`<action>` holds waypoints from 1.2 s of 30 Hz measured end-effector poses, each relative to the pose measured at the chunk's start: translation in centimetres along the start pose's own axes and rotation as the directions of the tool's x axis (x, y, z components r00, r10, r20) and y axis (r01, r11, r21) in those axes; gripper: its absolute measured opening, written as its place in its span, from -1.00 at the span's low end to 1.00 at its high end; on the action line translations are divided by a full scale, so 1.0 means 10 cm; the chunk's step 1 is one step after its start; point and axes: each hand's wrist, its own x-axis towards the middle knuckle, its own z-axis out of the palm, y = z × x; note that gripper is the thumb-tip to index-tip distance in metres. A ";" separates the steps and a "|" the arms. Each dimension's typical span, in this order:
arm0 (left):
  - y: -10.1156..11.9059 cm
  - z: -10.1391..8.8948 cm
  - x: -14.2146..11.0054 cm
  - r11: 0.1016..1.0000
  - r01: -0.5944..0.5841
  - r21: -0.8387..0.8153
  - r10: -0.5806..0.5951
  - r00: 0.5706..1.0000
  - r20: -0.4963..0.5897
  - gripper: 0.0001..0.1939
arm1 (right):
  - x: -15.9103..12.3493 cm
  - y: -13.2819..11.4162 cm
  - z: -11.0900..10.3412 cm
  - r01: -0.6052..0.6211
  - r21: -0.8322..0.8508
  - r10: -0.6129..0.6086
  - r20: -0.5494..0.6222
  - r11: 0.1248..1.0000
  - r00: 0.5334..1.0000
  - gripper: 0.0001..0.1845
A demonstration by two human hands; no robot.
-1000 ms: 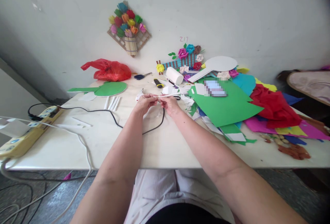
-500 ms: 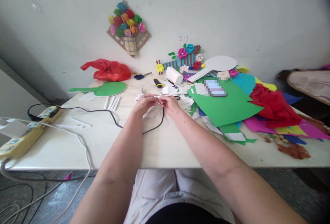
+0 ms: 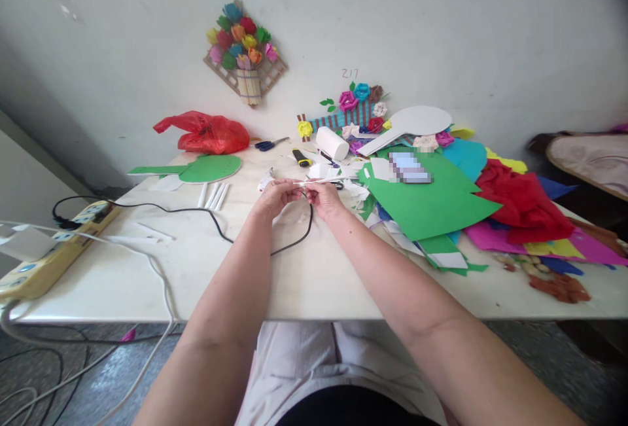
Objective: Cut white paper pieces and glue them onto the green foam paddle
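Note:
My left hand [image 3: 279,198] and my right hand [image 3: 322,198] pinch a thin white paper strip [image 3: 338,179] between their fingertips, close together over the middle of the table. The strip runs out past my right fingers towards paper scraps. How it is folded or rolled between the fingers is too small to make out. A black cable [image 3: 310,220] loops just below my hands. Beyond my left hand lies a white object [image 3: 265,180], partly hidden by the fingers. Several white paper tubes [image 3: 214,196] rest on the table to the left.
At left stand a power strip [image 3: 56,252], a green paddle-shaped cutout [image 3: 209,169] and a red plastic bag [image 3: 206,133]. A utility knife [image 3: 301,158] and dark-handled scissors [image 3: 267,145] lie behind. On the right are green card [image 3: 426,203], a phone [image 3: 409,168] and red crepe paper [image 3: 523,200].

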 end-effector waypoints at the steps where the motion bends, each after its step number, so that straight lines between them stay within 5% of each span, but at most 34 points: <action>1: 0.00 0.01 0.00 1.000 0.008 -0.015 -0.008 1.000 -0.005 -0.81 | 0.00 0.00 0.00 0.001 0.001 -0.001 -0.001 1.000 1.000 -0.87; 10: 0.02 0.05 0.00 0.985 0.108 -0.132 -0.120 0.989 -0.083 -0.85 | 0.01 0.02 -0.01 0.015 -0.008 -0.014 0.018 1.000 1.000 -0.85; 21: 0.05 0.07 -0.01 0.989 0.092 -0.116 -0.101 0.992 -0.076 -0.86 | 0.02 0.03 -0.02 -0.014 0.033 0.012 0.065 0.999 0.998 -0.80; 36: 0.06 0.11 -0.04 0.997 0.048 -0.067 -0.053 0.996 -0.071 -0.85 | 0.03 0.04 0.00 -0.002 0.039 0.003 -0.014 0.999 1.000 -0.89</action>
